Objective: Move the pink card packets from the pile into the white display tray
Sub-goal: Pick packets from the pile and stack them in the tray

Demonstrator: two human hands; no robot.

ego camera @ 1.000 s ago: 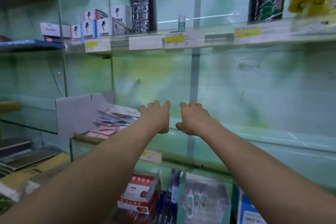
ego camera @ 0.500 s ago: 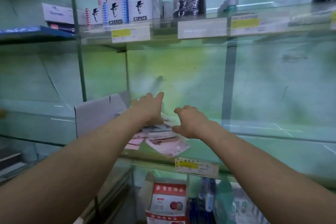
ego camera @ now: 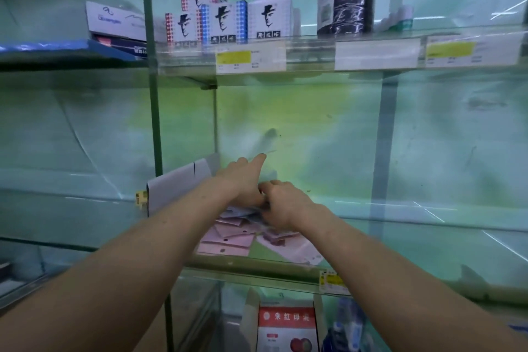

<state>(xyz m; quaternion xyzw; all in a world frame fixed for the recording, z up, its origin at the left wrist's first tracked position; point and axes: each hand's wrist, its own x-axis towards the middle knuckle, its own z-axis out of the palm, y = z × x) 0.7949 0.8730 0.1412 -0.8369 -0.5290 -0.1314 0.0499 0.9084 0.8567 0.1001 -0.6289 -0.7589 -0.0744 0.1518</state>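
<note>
The white cardboard display tray (ego camera: 178,184) stands on the glass shelf (ego camera: 257,269), with its tall back panel showing above the left forearm. Its inside is hidden behind that arm, so I cannot tell whether any packets are in it yet.

Just to the right of the tray, the pile of flat pink card packets in clear sleeves (ego camera: 228,240) lies loose and fanned out on the same shelf. Several packets overlap, and one sleeve has slid toward the shelf's front edge. Judging by how much is left there, the task is at or near its start, with most of the moving yet to do.

Both hands are at the back of the pile, right of the tray and touching each other. The left hand (ego camera: 245,183) lies over the packets with a wide grip: its fingers are stretched out, the forefinger points toward the back wall, and it holds nothing that shows. The right hand (ego camera: 283,206) has its fingers curled down into the pile. Whether its grip has closed on a packet I cannot tell, as the fingertips are hidden and blurred.

What remains is to gather the packets and carry them left into the tray.
</note>
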